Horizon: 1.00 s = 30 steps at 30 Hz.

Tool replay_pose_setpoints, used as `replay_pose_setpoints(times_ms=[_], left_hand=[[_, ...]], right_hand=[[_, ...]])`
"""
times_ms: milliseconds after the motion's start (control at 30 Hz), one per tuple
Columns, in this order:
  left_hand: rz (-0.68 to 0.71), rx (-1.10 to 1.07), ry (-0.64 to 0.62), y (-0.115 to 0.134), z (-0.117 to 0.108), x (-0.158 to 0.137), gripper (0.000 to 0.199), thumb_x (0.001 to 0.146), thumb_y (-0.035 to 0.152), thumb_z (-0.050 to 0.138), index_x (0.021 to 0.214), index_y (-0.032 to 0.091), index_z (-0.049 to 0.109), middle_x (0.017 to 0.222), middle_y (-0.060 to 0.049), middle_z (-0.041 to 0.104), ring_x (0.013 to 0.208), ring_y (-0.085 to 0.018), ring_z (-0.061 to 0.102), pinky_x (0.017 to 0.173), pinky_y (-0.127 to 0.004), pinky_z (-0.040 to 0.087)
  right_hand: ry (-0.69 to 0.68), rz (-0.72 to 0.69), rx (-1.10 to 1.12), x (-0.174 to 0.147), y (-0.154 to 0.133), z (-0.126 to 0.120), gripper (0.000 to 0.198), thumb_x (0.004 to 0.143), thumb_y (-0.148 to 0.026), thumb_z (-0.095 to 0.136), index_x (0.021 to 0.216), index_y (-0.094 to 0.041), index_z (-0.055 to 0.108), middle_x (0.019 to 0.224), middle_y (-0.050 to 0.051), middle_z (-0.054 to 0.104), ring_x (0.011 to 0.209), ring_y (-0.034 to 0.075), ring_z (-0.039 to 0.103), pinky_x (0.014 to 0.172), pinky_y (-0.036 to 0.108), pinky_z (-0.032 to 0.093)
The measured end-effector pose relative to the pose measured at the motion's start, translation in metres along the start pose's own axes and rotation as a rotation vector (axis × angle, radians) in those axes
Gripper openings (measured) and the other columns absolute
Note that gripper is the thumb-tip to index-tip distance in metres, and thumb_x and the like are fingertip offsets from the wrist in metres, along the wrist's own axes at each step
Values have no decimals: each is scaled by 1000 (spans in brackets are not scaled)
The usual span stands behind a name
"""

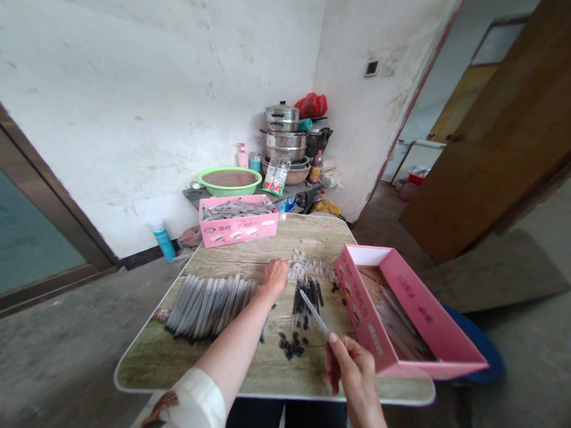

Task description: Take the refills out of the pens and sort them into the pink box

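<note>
My right hand (351,369) pinches a translucent pen barrel (314,310) that points up and to the left over the table. My left hand (275,277) is at the near-left edge of a pile of small whitish plastic pieces (304,265). Its fingers are curled together, and what they may hold is hidden. Several dark ink refills (307,301) lie in a bunch just right of that hand. Closer to me are small black caps (291,345). On the left, a wide row of pens (211,305) lies side by side, dark ends toward me.
A pink box (241,230) filled with pens stands at the table's far edge. Another pink box (365,311) on the right holds clear barrels. Behind the table are a green basin (230,190), stacked pots (285,138) and bottles. A blue spray can (162,241) stands on the floor.
</note>
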<state>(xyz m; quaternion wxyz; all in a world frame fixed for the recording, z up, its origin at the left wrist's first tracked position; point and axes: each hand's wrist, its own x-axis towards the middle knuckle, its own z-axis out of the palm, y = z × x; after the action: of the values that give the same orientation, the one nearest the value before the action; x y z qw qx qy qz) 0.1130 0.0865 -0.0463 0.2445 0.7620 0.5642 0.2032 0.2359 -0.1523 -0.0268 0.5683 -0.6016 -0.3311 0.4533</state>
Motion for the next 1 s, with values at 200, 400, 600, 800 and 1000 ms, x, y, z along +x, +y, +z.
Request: replay_pose_setpoints(times_ms=[200, 400, 600, 800, 1000], left_hand=[[53, -222, 92, 0, -26, -19, 15, 87, 19, 55, 91, 15, 69, 97, -8, 67, 102, -21, 59, 92, -36, 45], [142, -595, 47, 3, -62, -79, 32, 87, 29, 46, 104, 15, 70, 69, -2, 61, 65, -15, 57, 63, -23, 44], [224, -853, -54, 9, -87, -116, 28, 84, 33, 54, 94, 16, 73, 65, -1, 55, 62, -13, 49, 61, -23, 39], [260, -790, -73, 9, -91, -118, 27, 84, 31, 52, 91, 18, 73, 66, -1, 53, 62, -14, 49, 60, -23, 38], [283, -731, -64, 6, -90, -117, 24, 83, 27, 51, 86, 18, 72, 68, -1, 56, 61, -14, 49, 59, -23, 38]], right_hand=[[15, -53, -49, 2, -3, -2, 46, 81, -59, 62, 63, -17, 54, 44, -3, 52, 33, 9, 44, 31, 18, 29], [29, -90, -209, -1, -19, -6, 49, 80, -63, 60, 64, -16, 58, 43, -2, 51, 34, 9, 44, 32, 18, 30], [-21, -172, -329, -12, -33, 2, 49, 82, -61, 57, 62, -16, 58, 42, -4, 46, 35, 8, 43, 36, 19, 31], [-39, -165, -362, -16, -35, 5, 51, 81, -63, 56, 59, -17, 55, 44, -3, 45, 36, 9, 43, 37, 20, 32], [-47, -160, -385, -17, -35, 2, 51, 82, -63, 55, 60, -17, 55, 45, -3, 45, 37, 9, 42, 38, 20, 32]])
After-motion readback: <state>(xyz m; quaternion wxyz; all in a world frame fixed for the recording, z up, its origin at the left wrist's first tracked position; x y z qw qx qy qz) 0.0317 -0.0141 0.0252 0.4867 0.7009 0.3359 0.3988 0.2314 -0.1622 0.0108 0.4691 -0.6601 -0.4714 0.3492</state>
